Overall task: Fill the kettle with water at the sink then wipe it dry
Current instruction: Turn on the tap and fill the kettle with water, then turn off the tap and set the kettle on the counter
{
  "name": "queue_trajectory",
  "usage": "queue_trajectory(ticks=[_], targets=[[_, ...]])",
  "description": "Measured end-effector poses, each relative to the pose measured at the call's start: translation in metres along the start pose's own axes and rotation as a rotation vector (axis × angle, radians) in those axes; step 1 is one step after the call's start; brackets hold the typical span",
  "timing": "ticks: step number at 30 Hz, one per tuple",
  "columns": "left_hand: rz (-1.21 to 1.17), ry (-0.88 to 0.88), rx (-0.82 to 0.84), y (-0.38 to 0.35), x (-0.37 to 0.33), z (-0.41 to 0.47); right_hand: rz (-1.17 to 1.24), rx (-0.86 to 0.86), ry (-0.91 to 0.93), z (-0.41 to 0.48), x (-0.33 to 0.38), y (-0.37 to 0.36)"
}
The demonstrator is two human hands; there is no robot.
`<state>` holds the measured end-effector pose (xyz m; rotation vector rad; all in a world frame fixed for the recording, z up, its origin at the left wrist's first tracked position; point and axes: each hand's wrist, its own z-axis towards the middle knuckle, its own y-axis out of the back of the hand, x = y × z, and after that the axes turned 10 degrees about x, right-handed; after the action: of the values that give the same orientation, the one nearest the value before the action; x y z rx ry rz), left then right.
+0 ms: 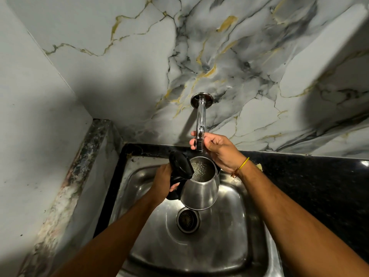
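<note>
So left hand [163, 176] fingers clamp steel kettle [199, 188] handle | right hand [217, 150] fingers wrap tap [200, 124] | overfilling could tip it into sink [229, 246]

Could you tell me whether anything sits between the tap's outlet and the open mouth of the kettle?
Nothing visible does: the kettle sits right under the tap, its lid flipped aside toward the handle.

No text, label, brand, number or sign can be read anywhere in the view. The steel kettle [200, 189], its black lid [180, 165], the tap [200, 124] and the marbled wall [239, 56] carry no legible marking.
</note>
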<state>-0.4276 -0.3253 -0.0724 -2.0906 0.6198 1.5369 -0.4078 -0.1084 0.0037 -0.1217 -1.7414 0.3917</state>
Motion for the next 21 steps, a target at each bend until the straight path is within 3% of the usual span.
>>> queue_trajectory(ticks=[7, 21], targets=[[0.004, 0.004, -0.007, 0.002, 0.001, 0.005, -0.03, 0.014, -0.032, -0.002, 0.0, 0.004], [-0.03, 0.003, -0.018, -0.003, -0.017, -0.008, -0.519, -0.143, 0.029, -0.023, 0.0, -0.004]])
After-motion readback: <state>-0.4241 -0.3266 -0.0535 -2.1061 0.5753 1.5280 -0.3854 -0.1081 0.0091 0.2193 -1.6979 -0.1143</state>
